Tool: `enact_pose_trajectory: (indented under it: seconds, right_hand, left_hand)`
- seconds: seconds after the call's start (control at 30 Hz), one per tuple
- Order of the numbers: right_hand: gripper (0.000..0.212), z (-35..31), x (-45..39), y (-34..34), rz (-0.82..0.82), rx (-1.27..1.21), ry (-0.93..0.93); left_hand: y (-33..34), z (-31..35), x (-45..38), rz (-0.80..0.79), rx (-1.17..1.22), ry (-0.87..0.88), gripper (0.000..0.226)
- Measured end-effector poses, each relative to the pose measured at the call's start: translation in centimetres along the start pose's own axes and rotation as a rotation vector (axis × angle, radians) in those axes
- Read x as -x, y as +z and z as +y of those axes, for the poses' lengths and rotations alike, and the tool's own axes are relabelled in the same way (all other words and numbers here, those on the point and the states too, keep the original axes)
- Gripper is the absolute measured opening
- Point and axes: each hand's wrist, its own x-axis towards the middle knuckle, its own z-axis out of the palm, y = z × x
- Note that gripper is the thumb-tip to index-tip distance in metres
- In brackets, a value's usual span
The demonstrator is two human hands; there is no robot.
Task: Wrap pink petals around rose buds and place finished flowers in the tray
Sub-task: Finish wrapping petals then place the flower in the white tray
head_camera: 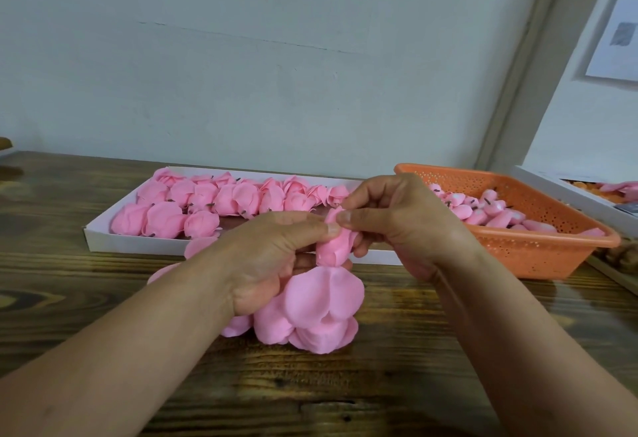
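Both hands meet over the middle of the wooden table, holding one pink rose bud upright between them. My left hand curls round the bud's lower part, thumb on its side. My right hand pinches the bud's top with thumb and fingers. Below the hands a pile of loose pink petals lies on the table. Behind them a flat white tray holds several finished pink flowers in rows.
An orange perforated basket at the right holds several pink buds. A white box with orange and pink pieces sits at the far right edge. A pale wall stands behind the table.
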Motion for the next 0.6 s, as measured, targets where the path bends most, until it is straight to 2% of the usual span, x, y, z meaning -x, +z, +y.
enact_pose_trajectory:
  seconds: [0.13, 0.23, 0.33, 0.4, 0.47, 0.53, 0.6]
  right_hand:
    - [0.018, -0.3, -0.1, -0.9, 0.079, -0.085, -0.030]
    - [0.022, -0.3, -0.1, -1.4, 0.102, -0.170, -0.024]
    - [0.022, -0.3, -0.2, -1.4, 0.101, -0.188, -0.024]
    - [0.013, -0.3, -0.1, -1.5, 0.089, -0.176, -0.028]
    - [0.007, -0.4, 0.0, -1.5, 0.076, -0.162, -0.031]
    - [0.007, -0.4, 0.0, -1.5, 0.068, -0.140, -0.033]
    - [0.013, -0.3, 0.0, -1.5, 0.060, -0.113, -0.032]
  left_hand:
    - [-0.7, 0.3, 0.0, -0.098, -0.076, -0.023, 0.019]
    - [-0.9, 0.3, 0.5, -0.238, -0.256, 0.045, 0.024]
    - [-0.4, 0.3, 0.7, -0.259, -0.388, 0.114, 0.033]
    - [-0.3, 0.1, 0.5, -0.252, -0.359, 0.146, 0.038]
    - [-0.5, -0.1, 0.3, -0.245, -0.278, 0.131, 0.031]
    - [-0.8, -0.2, 0.1, -0.267, -0.206, 0.101, 0.018]
    - [-1.2, -0.3, 0.0, -0.257, -0.161, 0.082, 0.018]
